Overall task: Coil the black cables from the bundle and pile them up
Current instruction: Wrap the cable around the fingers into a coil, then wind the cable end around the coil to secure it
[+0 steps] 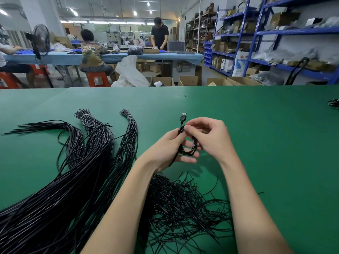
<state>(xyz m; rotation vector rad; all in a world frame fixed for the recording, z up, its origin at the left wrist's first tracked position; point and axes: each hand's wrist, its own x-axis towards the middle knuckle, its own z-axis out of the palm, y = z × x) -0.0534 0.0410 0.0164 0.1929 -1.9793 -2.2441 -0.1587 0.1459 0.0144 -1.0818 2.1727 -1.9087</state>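
Head camera looks down on a green surface, where one black USB cable is being wound near its middle. Left hand has the small coil looped around its fingers, thumb pinching the strands; right hand pinches the cable just below the USB plug, which sticks up. Winding looks nearly done. Next, I'd guess, the coil gets set down. Long bundles lie toward the left edge, loose cables toward the near edge.
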